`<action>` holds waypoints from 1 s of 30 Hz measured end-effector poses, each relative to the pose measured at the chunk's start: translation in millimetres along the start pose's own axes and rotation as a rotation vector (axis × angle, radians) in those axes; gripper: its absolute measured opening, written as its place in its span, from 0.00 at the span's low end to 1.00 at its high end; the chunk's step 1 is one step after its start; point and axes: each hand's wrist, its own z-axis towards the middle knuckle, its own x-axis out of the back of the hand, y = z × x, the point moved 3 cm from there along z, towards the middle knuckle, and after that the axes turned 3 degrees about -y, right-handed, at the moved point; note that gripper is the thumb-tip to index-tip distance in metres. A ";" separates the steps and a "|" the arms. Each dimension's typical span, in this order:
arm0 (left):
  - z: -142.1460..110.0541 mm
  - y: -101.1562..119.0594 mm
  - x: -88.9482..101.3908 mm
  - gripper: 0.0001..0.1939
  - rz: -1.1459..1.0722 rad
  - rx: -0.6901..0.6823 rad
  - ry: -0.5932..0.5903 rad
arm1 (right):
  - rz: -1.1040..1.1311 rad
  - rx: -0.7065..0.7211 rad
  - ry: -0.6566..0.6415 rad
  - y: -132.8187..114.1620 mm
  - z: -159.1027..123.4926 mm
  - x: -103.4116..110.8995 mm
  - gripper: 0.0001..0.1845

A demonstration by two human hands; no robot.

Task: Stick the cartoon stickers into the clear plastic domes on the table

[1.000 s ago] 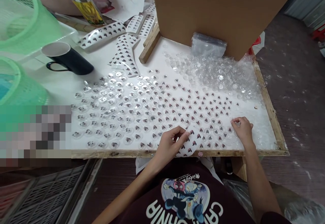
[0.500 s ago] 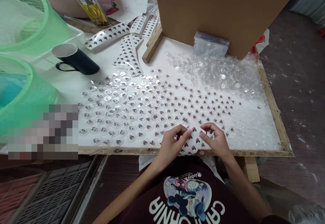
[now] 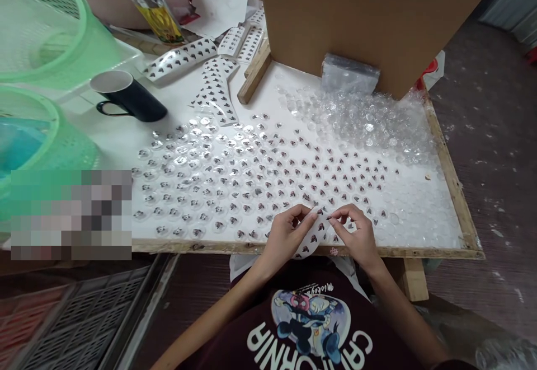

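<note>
My left hand (image 3: 291, 230) pinches a white sheet of stickers (image 3: 312, 238) printed with small dark figures. The sheet curls down over the table's front edge. Close by on the right, my right hand (image 3: 354, 230) has thumb and forefinger pinched at the sheet's edge, on what looks like one small sticker (image 3: 329, 218). Spread over the white tabletop in front of both hands are many clear round discs (image 3: 268, 193), each bearing a dark printed figure. Plain clear discs (image 3: 419, 213) lie to the right of my right hand.
A pile of clear discs (image 3: 369, 123) lies before a cardboard box (image 3: 369, 17). At the left stand a dark mug (image 3: 145, 101), green baskets (image 3: 92, 40) and a glass (image 3: 157, 14). More sticker sheets (image 3: 216, 90) lie behind. A wooden rim (image 3: 451, 174) edges the table.
My right thumb and forefinger have closed together at the sheet's edge. The sheet has tilted and looks narrower, and my left hand has barely moved.
</note>
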 end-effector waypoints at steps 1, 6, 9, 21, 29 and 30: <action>0.1 0.2 0.0 0.16 0.000 0.004 0.002 | -0.004 0.029 0.003 -2.0 0.1 1.6 0.05; -0.3 1.1 -1.8 0.15 0.011 -0.009 -0.012 | 0.129 0.009 0.137 -1.4 4.6 10.0 0.06; -1.1 1.2 -3.2 0.15 0.030 -0.031 -0.034 | 0.239 -0.090 0.145 1.5 10.5 4.0 0.10; -0.7 -2.1 -5.0 0.15 0.104 -0.022 -0.091 | 0.413 -0.109 0.263 12.7 29.9 33.7 0.22; 0.7 -9.0 -5.2 0.15 0.101 -0.023 -0.089 | 0.164 -0.264 0.591 132.2 84.7 152.5 0.29; 1.0 -9.0 -5.3 0.15 0.104 -0.025 -0.088 | 0.103 -0.289 0.568 141.5 88.5 156.4 0.28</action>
